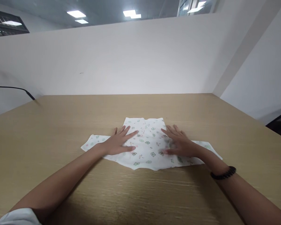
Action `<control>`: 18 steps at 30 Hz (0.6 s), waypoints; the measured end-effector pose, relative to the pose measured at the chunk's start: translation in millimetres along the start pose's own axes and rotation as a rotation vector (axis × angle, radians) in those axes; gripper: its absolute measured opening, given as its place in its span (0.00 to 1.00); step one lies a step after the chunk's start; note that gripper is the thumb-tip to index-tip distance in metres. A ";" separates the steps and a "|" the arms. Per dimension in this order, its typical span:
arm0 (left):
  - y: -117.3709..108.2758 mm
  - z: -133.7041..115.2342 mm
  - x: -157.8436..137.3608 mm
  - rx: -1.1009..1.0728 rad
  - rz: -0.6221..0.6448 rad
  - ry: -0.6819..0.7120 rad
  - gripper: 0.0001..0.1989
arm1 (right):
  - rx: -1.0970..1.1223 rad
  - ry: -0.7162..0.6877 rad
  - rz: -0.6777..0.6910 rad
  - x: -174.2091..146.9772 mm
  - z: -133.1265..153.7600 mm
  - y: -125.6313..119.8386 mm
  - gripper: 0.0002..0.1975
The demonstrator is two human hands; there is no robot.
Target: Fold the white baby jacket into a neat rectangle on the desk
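Head view: left hand point(117, 143) and right hand point(182, 143), each grip splayed wide, holding nothing, lie on T-shaped printed cloth point(147, 147).

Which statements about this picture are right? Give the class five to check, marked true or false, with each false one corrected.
1. The printed white cloth lies on the wood-coloured table. True.
2. The left hand and the right hand are both clenched into fists. False: both are open, spread on the cloth.
3. A black bracelet circles the right wrist. True.
4. The cloth hangs over the near edge of the table. False: all that shows of it lies on the tabletop.
5. A black cable shows on the right side of the picture. False: it is on the left.
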State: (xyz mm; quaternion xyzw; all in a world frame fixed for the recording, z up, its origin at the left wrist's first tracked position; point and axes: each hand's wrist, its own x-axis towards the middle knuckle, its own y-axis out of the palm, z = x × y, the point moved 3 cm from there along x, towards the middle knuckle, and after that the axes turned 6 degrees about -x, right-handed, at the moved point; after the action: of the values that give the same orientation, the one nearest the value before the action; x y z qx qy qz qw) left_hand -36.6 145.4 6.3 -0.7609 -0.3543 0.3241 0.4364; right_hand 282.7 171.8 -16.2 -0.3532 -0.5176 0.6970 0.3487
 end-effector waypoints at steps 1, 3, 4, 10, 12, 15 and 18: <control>-3.7 6.4 -3.9 -0.018 -0.034 -0.013 0.39 | -0.006 0.007 -0.055 -5.4 -9.4 0.8 0.49; -14.2 20.7 -12.4 -0.041 -0.087 -0.052 0.40 | -0.008 0.042 -0.109 -16.8 -31.1 0.3 0.43; -20.3 28.2 -16.5 -0.038 -0.100 -0.081 0.40 | -0.001 0.074 -0.113 -22.2 -42.2 -1.4 0.42; -49.3 64.7 -36.9 -0.023 0.013 -0.177 0.28 | 0.097 0.144 -0.030 -45.7 -77.8 -28.2 0.28; -53.5 75.1 -43.5 -0.072 0.106 -0.195 0.23 | 0.086 0.142 0.009 -52.3 -81.0 -36.9 0.22; -59.0 86.6 -51.4 -0.091 0.203 -0.252 0.22 | 0.088 0.136 0.088 -60.1 -82.9 -45.7 0.20; -66.7 83.3 -44.2 -0.060 0.107 -0.245 0.24 | 0.118 0.180 0.018 -52.0 -77.6 -54.6 0.18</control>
State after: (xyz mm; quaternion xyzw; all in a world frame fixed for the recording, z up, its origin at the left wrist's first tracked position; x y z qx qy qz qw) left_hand -144.4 169.8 40.0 -0.7462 -0.3734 0.4266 0.3489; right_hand 381.9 176.4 26.8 -0.3981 -0.4391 0.6946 0.4076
